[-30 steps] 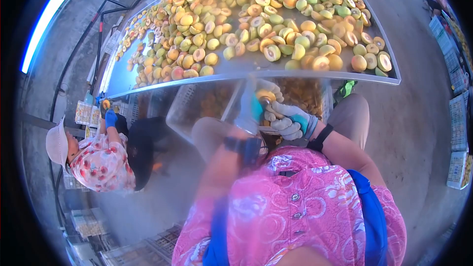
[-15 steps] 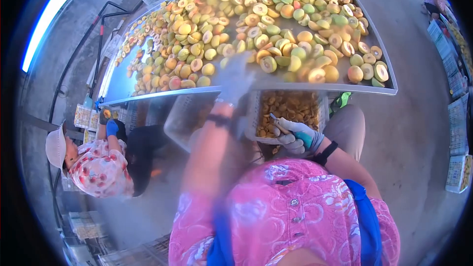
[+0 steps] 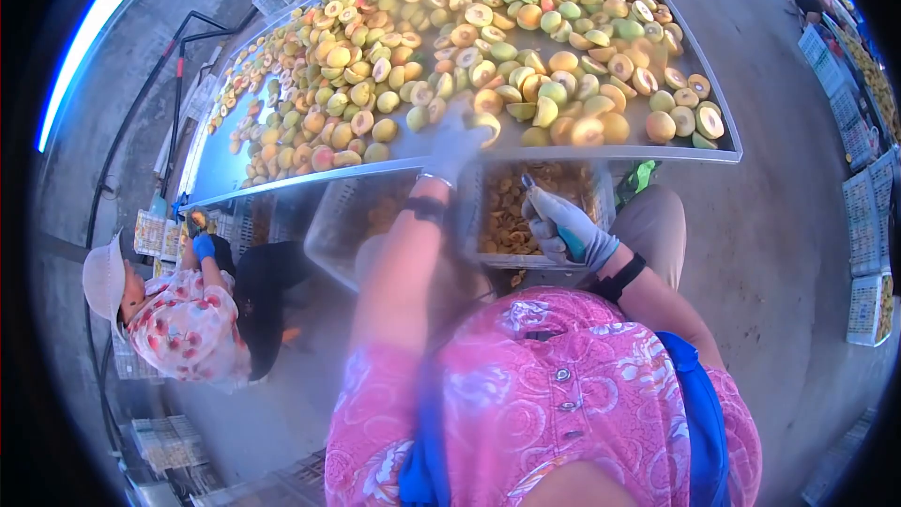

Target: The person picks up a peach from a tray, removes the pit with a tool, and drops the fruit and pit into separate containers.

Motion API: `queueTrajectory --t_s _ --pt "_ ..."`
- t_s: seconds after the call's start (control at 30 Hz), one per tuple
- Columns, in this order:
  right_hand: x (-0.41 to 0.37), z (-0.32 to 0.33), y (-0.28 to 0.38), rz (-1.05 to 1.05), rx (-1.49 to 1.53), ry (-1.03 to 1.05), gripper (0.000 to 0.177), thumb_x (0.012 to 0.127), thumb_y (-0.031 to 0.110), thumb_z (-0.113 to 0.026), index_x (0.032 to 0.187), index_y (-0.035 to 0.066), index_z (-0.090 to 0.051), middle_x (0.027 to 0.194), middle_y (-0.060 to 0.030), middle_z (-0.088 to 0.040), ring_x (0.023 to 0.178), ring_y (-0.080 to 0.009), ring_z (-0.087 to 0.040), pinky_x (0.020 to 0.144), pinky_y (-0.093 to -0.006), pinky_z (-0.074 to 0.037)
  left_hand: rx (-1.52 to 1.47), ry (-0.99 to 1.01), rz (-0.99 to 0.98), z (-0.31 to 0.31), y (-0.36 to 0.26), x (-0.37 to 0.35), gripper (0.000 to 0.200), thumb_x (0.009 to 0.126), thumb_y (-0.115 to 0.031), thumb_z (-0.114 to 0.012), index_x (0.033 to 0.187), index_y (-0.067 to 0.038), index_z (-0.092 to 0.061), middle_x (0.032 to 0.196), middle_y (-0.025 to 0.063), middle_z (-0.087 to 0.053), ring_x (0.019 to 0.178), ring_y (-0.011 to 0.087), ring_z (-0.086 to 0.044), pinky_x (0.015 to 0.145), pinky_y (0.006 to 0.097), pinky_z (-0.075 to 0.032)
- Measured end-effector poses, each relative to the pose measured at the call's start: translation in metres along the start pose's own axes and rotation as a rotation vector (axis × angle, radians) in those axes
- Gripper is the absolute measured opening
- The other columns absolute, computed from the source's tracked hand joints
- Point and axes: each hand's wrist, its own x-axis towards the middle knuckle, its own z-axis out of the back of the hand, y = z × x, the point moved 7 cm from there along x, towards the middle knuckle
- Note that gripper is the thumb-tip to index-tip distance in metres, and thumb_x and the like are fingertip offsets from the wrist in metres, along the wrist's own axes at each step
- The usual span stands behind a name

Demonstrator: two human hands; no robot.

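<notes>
My left hand [image 3: 439,143], in a pale glove, reaches over the near rim of a metal-edged table [image 3: 601,154]. Its fingers are smeared by motion and touch the front of the fruit pile, right beside a halved stone fruit [image 3: 488,129]. Yellow-green fruit halves [image 3: 352,75], many with brown pits showing, are spread over the table. My right hand [image 3: 571,227], gloved in grey and teal, is closed round a small tool with a metal tip [image 3: 527,182] that points up. Below that hand stands a crate [image 3: 481,246] of brownish-yellow fruit pieces [image 3: 511,216].
A translucent tub [image 3: 324,235] sits left of the crate, under the table edge. At the left another person [image 3: 188,329] in a pale hat and blue glove works with fruit. Stacked crates [image 3: 863,216] line the right side; more crates [image 3: 169,441] stand at lower left.
My left hand has moved slightly down and spread against the fruit at the rim. My right hand has risen, its tool now pointing more upward. The whole view has shifted a little.
</notes>
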Motion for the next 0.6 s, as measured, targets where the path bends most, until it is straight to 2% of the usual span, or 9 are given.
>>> queueTrajectory --t_s 0.03,0.1,0.13,0.17,0.23,0.33,0.47,0.53,0.6 --pt "0.000 -0.003 0.006 0.053 -0.065 0.020 0.039 0.096 0.048 -0.049 0.103 0.010 -0.057 0.071 0.0033 -0.052 0.050 -0.0042 -0.044 0.039 -0.0191 -0.033 0.004 -0.002 0.000 0.003 -0.010 -0.007 0.037 0.076 -0.016 -0.065 0.109 -0.004 -0.052 0.109 0.0176 -0.056 0.102 0.0319 -0.059 0.090 0.0422 -0.049" --pt "0.000 -0.014 0.014 0.099 -0.135 -0.034 0.038 0.096 0.047 -0.049 0.104 0.011 -0.057 0.069 0.0032 -0.051 0.048 -0.0046 -0.042 0.039 -0.0195 -0.032 -1.040 -0.001 0.227 -0.004 -0.011 -0.030 0.034 0.077 -0.013 -0.063 0.108 -0.003 -0.052 0.104 0.0161 -0.058 0.096 0.0314 -0.062 0.086 0.0474 -0.053" --pt "0.000 -0.019 0.022 0.152 -0.208 -0.094 0.037 0.096 0.046 -0.048 0.104 0.011 -0.056 0.068 0.0031 -0.050 0.045 -0.0050 -0.041 0.039 -0.0199 -0.032 -1.122 -0.017 0.235 -0.007 -0.010 -0.039 0.033 0.081 -0.014 -0.059 0.112 -0.005 -0.053 0.106 0.0169 -0.058 0.096 0.0332 -0.062 0.084 0.0533 -0.053" --pt "-0.001 -0.025 0.027 0.148 -0.212 -0.089 0.037 0.096 0.046 -0.048 0.104 0.011 -0.056 0.068 0.0031 -0.050 0.045 -0.0050 -0.041 0.039 -0.0199 -0.032 -1.123 -0.024 0.235 -0.011 -0.006 -0.045 0.033 0.081 -0.014 -0.059 0.112 -0.005 -0.053 0.106 0.0169 -0.058 0.096 0.0332 -0.062 0.084 0.0533 -0.053" --pt "0.000 -0.032 0.034 0.139 -0.367 -0.126 0.033 0.097 0.042 -0.047 0.104 0.012 -0.056 0.068 0.0032 -0.049 0.046 -0.0054 -0.040 0.039 -0.0211 -0.032 -1.489 -0.016 0.247 -0.020 -0.004 -0.056 0.033 0.090 -0.022 -0.055 0.118 -0.005 -0.052 0.110 0.0172 -0.059 0.099 0.0319 -0.061 0.088 0.0524 -0.051" --pt "0.008 -0.042 0.039 0.262 -0.420 -0.124 0.038 0.100 0.043 -0.041 0.098 0.007 -0.050 0.060 0.0003 -0.044 0.035 -0.0099 -0.039 0.030 -0.0229 -0.030 -1.404 -0.018 0.145 -0.019 -0.018 -0.076 0.037 0.097 -0.033 -0.048 0.122 -0.006 -0.051 0.114 0.0167 -0.060 0.104 0.0309 -0.059 0.091 0.0515 -0.049" --pt "0.007 -0.049 0.042 0.211 -0.437 -0.167 0.029 0.097 0.040 -0.048 0.102 0.012 -0.056 0.064 0.0043 -0.047 0.045 -0.0062 -0.039 0.039 -0.0222 -0.032 -1.416 -0.009 0.084 -0.022 -0.023 -0.089 0.041 0.098 -0.039 -0.047 0.123 -0.007 -0.051 0.115 0.0166 -0.059 0.107 0.0299 -0.057 0.093 0.0487 -0.047" --pt "0.006 -0.051 0.044 0.208 -0.465 -0.198 0.030 0.097 0.041 -0.048 0.102 0.012 -0.055 0.063 0.0050 -0.046 0.045 -0.0060 -0.039 0.039 -0.0225 -0.032 -1.614 0.075 0.191 -0.028 -0.029 -0.096 0.039 0.098 -0.037 -0.048 0.123 -0.007 -0.051 0.114 0.0158 -0.060 0.104 0.0287 -0.059 0.092 0.0443 -0.049" --pt "0.010 -0.051 0.043 0.215 -0.466 -0.196 0.030 0.097 0.041 -0.048 0.102 0.012 -0.055 0.063 0.0050 -0.046 0.045 -0.0061 -0.039 0.039 -0.0226 -0.032 -1.578 0.055 0.208 -0.030 -0.029 -0.100 0.039 0.098 -0.037 -0.049 0.123 -0.007 -0.050 0.113 0.0151 -0.060 0.102 0.0277 -0.059 0.090 0.0425 -0.050"
